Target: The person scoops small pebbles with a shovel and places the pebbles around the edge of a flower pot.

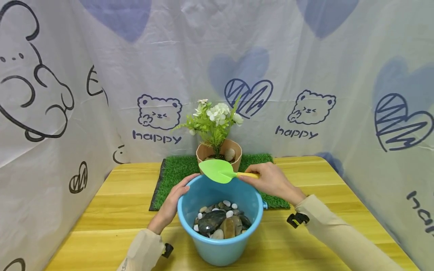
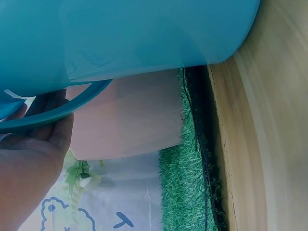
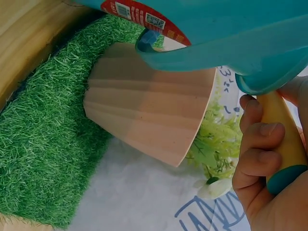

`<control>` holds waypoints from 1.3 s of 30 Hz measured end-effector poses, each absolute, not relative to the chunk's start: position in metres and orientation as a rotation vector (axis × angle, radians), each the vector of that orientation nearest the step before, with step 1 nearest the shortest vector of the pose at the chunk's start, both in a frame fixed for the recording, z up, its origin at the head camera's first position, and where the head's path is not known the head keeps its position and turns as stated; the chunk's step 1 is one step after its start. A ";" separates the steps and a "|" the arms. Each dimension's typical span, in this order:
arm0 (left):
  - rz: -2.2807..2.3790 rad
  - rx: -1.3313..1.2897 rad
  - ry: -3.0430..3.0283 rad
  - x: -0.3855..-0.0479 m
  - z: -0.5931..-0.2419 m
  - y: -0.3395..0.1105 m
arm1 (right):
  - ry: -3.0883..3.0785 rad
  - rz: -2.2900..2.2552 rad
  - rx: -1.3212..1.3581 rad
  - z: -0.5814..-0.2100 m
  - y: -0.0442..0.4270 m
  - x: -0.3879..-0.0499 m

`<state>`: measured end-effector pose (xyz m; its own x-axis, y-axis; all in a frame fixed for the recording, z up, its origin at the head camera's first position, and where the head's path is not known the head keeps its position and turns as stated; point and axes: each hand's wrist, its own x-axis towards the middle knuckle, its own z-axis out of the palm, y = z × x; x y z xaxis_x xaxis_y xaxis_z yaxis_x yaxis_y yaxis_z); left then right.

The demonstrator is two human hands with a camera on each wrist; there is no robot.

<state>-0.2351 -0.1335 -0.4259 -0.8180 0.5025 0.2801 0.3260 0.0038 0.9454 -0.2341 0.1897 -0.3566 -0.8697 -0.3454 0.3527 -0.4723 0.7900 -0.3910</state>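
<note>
Trowel held over the bucket's far rim by the right hand, the left hand at the bucket's side.
The right hand (image 1: 271,180) pinched the yellow handle of a light-green, leaf-shaped trowel (image 1: 217,171) between thumb and curled fingers; whether the blade touched the rim could not be told. The left hand (image 1: 171,203) gripped the rim of a round, light-blue bucket (image 1: 220,250), which contained dark, brown and white smooth stones (image 1: 211,222). Behind it, a ribbed, pinkish-tan pot (image 3: 144,106) with white-flowered greenery (image 1: 218,113) stood on a green artificial-turf mat (image 1: 179,173).
</note>
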 end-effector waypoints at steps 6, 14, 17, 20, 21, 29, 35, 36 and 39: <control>1.934 0.882 2.116 -0.236 -0.427 -0.134 | -2.688 0.660 0.702 -0.354 0.189 -0.235; 1.910 0.819 2.155 -0.233 -0.425 -0.134 | -2.692 0.610 0.843 -0.336 0.191 -0.234; 1.904 0.820 2.167 -0.233 -0.425 -0.134 | -2.720 0.579 0.862 -0.331 0.190 -0.233; 1.911 0.847 2.152 -0.233 -0.426 -0.135 | -2.744 0.552 0.867 -0.330 0.190 -0.231; 1.912 0.859 2.147 -0.234 -0.426 -0.134 | -2.749 0.543 0.869 -0.330 0.190 -0.230; 1.920 0.885 2.143 -0.234 -0.424 -0.134 | -2.793 0.543 0.929 -0.331 0.189 -0.228; 1.894 0.849 2.161 -0.232 -0.423 -0.136 | -2.802 0.596 0.930 -0.334 0.189 -0.228; 1.888 0.844 2.161 -0.232 -0.423 -0.136 | -2.805 0.607 0.924 -0.335 0.189 -0.228; 1.874 0.821 2.173 -0.231 -0.423 -0.137 | -2.790 0.630 0.930 -0.337 0.188 -0.228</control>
